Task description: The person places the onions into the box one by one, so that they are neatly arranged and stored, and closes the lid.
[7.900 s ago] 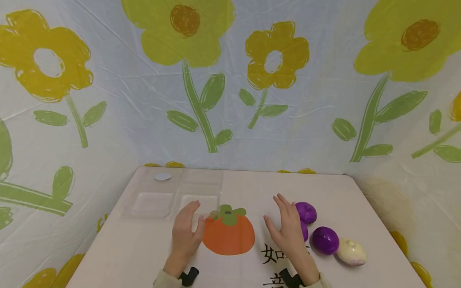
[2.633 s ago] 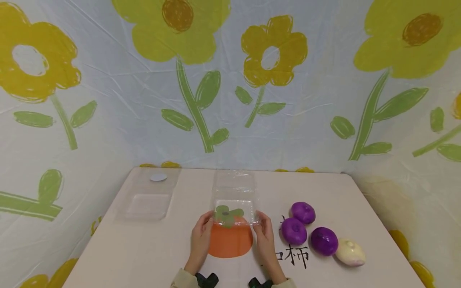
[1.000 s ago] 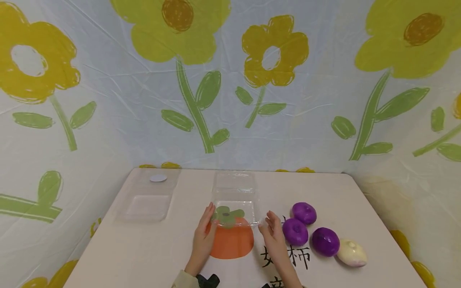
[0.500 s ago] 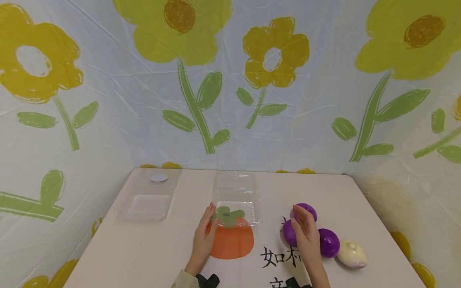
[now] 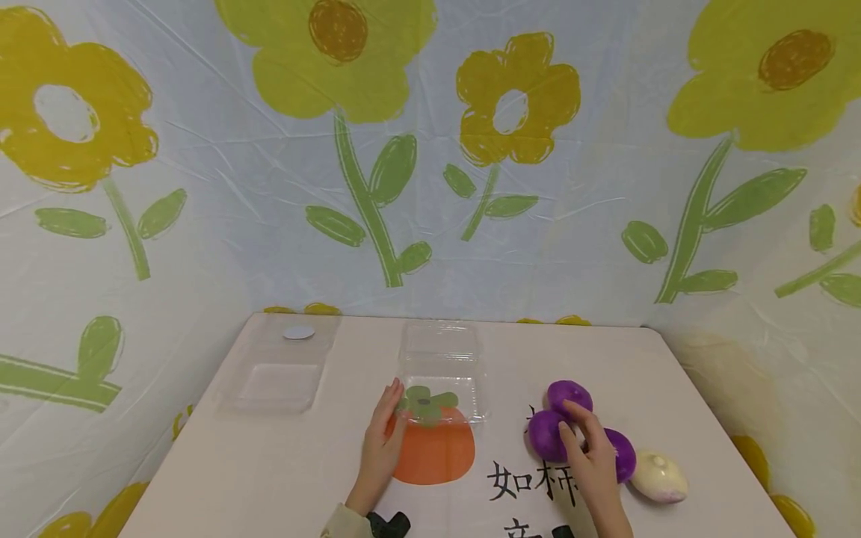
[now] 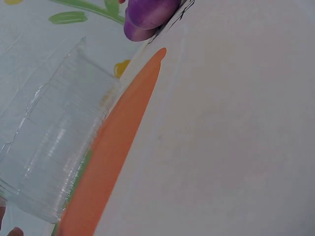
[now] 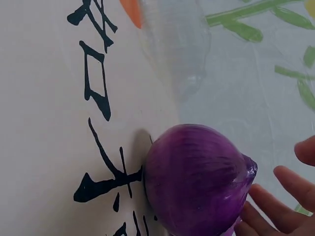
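Observation:
A clear plastic clamshell box (image 5: 440, 366) lies with its lid folded back, over the printed persimmon's leaves. My left hand (image 5: 382, 448) rests against its left side, fingers nearly straight; in the left wrist view the box (image 6: 54, 142) shows large, with only fingertips at the corner. My right hand (image 5: 595, 471) hovers at the purple onions, thumb and fingers spread. It is nearest to the front-left purple onion (image 5: 546, 436), which fills much of the right wrist view, the fingers (image 7: 278, 209) beside its pointed end and nothing gripped. Another purple onion (image 5: 569, 394) touches it behind.
A third purple onion (image 5: 623, 456) lies partly behind the right hand, with a pale onion (image 5: 659, 476) against it. A second clear box (image 5: 279, 387) stands open at the back left, a white oval label (image 5: 299, 332) on its lid. Flowered cloth (image 5: 430, 224) surrounds the table.
One clear box has come from beside the other at the left to the middle, carried by both hands. The right hand has since let go and moved right to the onions; the left stays.

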Tool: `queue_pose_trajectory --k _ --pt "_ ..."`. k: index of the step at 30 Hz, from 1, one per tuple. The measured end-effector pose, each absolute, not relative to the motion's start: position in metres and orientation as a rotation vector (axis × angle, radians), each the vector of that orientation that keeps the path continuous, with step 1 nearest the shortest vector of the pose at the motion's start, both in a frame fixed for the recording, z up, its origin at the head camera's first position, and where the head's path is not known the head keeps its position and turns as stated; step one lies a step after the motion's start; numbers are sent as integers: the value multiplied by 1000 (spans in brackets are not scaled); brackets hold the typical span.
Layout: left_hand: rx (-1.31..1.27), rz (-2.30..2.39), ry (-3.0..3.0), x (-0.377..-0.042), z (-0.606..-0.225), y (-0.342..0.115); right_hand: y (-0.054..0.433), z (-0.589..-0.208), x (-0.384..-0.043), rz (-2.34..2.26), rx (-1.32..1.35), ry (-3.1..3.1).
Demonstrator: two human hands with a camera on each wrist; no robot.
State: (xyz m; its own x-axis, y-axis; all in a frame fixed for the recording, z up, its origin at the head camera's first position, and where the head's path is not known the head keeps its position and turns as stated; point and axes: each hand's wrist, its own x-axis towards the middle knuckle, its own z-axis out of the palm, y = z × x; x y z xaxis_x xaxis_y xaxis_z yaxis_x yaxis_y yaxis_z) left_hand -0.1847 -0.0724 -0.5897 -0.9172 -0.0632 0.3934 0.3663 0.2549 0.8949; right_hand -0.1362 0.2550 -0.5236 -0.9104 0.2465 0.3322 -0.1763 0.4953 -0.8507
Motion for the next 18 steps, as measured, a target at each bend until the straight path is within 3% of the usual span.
queue_pose_trajectory --k 18 --pt "-291 -1671 -2172 -188 -592 -73 249 -546 -136 1397 -17 -2571"
